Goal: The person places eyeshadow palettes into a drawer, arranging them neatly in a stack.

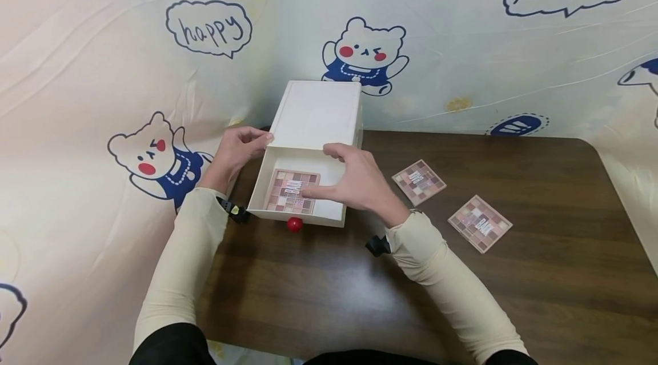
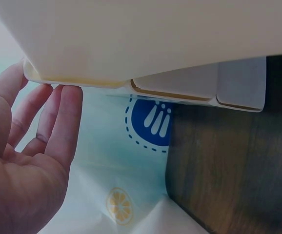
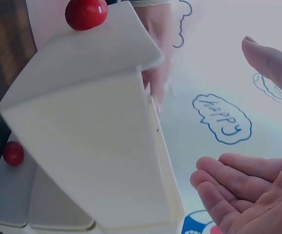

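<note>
A white drawer box [image 1: 319, 111] has its top drawer [image 1: 334, 215] pulled out, with a red round knob [image 1: 295, 224] on the front. Inside the drawer lies a square pink-and-brown checked card [image 1: 280, 200] with white lettering. My left hand [image 1: 239, 151] holds the box by its upper left edge; in the left wrist view, thumb and fingertips pinch that edge. Over the drawer's right side hovers my right hand [image 1: 357, 179], thumb spread from the fingers. In the right wrist view its palm holds nothing. The thumb overlaps the card in the head view.
Two similar checked cards, the nearer card [image 1: 480, 224] and the farther card [image 1: 418, 182], lie on the dark wooden table [image 1: 540, 193] right of the box. A lower drawer's red knob [image 3: 13, 153] shows beneath. A printed curtain [image 1: 452, 39] hangs behind and leftward.
</note>
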Tool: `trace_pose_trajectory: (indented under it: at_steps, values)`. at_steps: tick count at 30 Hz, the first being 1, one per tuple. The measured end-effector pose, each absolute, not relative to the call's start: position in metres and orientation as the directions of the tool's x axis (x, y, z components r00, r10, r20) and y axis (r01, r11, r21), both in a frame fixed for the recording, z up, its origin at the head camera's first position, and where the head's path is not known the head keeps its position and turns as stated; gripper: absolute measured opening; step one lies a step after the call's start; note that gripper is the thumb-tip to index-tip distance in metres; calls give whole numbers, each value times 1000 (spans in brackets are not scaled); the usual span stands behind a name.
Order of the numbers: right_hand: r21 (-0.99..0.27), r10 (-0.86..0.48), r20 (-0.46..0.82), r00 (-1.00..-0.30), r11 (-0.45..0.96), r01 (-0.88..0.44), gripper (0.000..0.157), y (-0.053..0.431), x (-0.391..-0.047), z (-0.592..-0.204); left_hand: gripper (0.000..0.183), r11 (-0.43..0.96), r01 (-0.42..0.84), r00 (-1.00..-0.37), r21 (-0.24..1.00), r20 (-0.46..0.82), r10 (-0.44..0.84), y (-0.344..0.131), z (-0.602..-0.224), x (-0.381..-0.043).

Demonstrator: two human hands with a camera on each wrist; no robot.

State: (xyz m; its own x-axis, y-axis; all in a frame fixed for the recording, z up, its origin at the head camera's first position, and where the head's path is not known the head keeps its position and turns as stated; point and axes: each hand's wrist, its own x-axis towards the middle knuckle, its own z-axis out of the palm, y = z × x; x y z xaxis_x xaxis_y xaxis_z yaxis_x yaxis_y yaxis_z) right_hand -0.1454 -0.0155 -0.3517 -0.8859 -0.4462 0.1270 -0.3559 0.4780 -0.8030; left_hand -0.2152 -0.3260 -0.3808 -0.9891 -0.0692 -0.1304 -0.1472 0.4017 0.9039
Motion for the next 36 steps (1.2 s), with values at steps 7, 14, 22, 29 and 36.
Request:
trace_pose_trajectory:
  at_steps: [7,14,22,29,36]
  values:
    - [-841,-382,151,-912,435,-322,94,6,-142,-358,49,411,-154,-988,899,-136,-73,-326,-383,-215]
    - [-853,-313,172,-934,426,-300,89,26,-141,-368,50,401,-146,-989,904,-129,-69,-328,-381,-213]
    - [-862,-239,175,-955,433,-266,90,51,-137,-381,50,411,-158,-987,898,-141,-73,-327,-382,-214]
    - [-858,-195,192,-962,442,-261,92,68,-140,-398,50,405,-167,-986,899,-147,-81,-327,-381,-213]
    - [-859,-147,167,-975,463,-217,94,83,-145,-425,50,407,-173,-985,897,-154,-80,-326,-381,-214]
